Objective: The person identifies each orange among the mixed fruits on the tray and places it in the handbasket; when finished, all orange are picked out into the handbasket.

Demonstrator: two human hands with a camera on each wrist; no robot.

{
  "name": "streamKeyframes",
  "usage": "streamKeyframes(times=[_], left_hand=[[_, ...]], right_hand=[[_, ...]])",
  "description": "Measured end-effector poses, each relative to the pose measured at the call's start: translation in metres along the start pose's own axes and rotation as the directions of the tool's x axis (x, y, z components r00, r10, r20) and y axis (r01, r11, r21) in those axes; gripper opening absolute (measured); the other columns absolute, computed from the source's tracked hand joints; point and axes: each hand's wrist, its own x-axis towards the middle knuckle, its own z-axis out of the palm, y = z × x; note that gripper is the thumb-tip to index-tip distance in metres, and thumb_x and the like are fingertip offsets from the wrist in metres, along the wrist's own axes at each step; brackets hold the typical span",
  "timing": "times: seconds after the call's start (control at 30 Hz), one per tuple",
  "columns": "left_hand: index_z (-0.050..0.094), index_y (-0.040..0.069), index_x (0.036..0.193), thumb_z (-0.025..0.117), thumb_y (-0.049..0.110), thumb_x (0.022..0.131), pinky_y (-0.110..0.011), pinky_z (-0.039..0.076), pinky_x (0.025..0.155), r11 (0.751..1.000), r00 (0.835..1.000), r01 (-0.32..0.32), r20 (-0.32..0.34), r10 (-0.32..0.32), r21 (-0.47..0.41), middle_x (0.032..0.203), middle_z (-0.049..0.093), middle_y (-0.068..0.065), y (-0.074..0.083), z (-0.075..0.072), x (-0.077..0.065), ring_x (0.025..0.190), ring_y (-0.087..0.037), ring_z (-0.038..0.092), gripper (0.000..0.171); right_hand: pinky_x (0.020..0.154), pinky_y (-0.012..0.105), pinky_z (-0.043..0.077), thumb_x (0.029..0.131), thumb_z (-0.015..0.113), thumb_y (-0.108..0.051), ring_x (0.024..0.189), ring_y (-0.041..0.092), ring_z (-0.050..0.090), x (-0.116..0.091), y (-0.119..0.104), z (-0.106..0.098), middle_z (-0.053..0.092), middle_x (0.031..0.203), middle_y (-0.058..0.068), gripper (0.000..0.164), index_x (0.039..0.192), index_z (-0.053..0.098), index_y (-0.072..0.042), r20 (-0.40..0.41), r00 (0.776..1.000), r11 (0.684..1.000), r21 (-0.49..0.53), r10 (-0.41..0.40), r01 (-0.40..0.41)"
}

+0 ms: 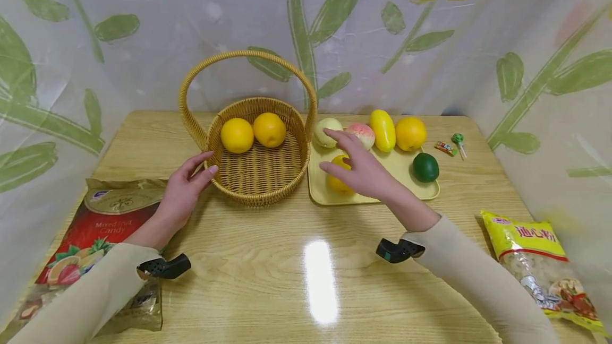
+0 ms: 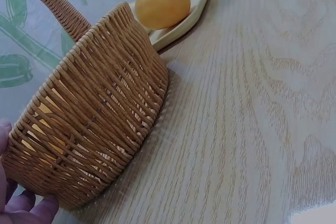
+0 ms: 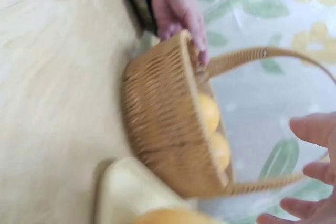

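A person's left hand (image 1: 184, 187) is gripping the left rim of a round wicker basket (image 1: 258, 197), thumb and fingers clasping the edge, seemingly to steady it. The right hand (image 1: 363, 171) is hovering over a pale yellow tray (image 1: 399, 187), fingers spread wide and holding nothing; an orange (image 1: 338, 182) is sitting beneath, and from the left side I'm seeing a gap between them.

The basket's handle is arching upright, and two oranges (image 1: 237, 135) are nestling together towards its back. The tray is lying just to the right, its raised edge probably stopping round pieces from rolling off: a pale green fruit (image 1: 327, 132), a peach (image 1: 362, 134), a long yellow fruit (image 1: 382, 130), another orange (image 1: 410, 134) and a dark green fruit (image 1: 425, 168).

Past it, a wrapped sweet (image 1: 445, 147) and a lollipop (image 1: 459, 142) are resting on the wooden table (image 1: 239, 269). A candy bag (image 1: 115, 224) and a macaroni bag (image 1: 530, 238) are flanking everything, perhaps to leave both arms room. A flower-patterned curtain (image 1: 191, 15) is hanging behind.
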Motion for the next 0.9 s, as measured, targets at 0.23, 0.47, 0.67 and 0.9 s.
streamKeyframes(times=[0.23,0.47,0.67,0.9], left_hand=[[0.039,0.010,0.150,0.058,0.037,0.098,-0.011,0.045,0.092,1.000,1.000,0.002,-0.008,-0.002,-0.003,0.157,0.027,-0.009,-0.001,0.000,0.001,0.137,-0.027,0.036,0.062],[0.039,0.009,0.150,0.058,0.038,0.098,-0.011,0.045,0.092,1.000,1.000,0.014,-0.018,-0.014,0.007,0.157,0.028,-0.010,0.000,0.000,0.000,0.136,-0.022,0.039,0.063],[0.039,0.009,0.150,0.059,0.038,0.098,-0.011,0.045,0.092,1.000,1.000,0.020,-0.017,-0.020,0.003,0.157,0.027,-0.010,0.001,0.001,-0.001,0.138,-0.025,0.036,0.063],[0.038,0.010,0.151,0.058,0.038,0.098,-0.014,0.044,0.097,0.999,0.999,0.033,-0.009,-0.033,0.002,0.158,0.026,-0.008,0.002,0.000,-0.001,0.140,-0.024,0.032,0.063]], right_hand=[[0.106,0.058,0.037,0.097,0.062,-0.036,0.139,0.039,0.029,-0.030,0.041,-0.009,0.021,0.158,0.012,0.071,0.156,0.026,-0.018,-0.072,0.989,0.990,0.062,0.130,-0.125],[0.107,0.056,0.038,0.098,0.059,-0.041,0.141,0.041,0.027,-0.042,0.065,-0.012,0.013,0.161,0.014,0.076,0.158,0.017,-0.023,-0.033,0.960,0.953,0.136,0.277,-0.270],[0.108,0.056,0.036,0.099,0.058,-0.040,0.143,0.041,0.023,-0.042,0.072,-0.006,0.009,0.162,0.014,0.079,0.159,0.010,-0.023,0.042,0.942,0.910,0.250,0.333,-0.332],[0.100,0.051,0.047,0.098,0.060,-0.036,0.144,0.038,0.022,-0.035,0.076,0.004,0.005,0.162,0.014,0.080,0.159,0.009,-0.021,0.071,0.937,0.871,0.351,0.341,-0.344]])
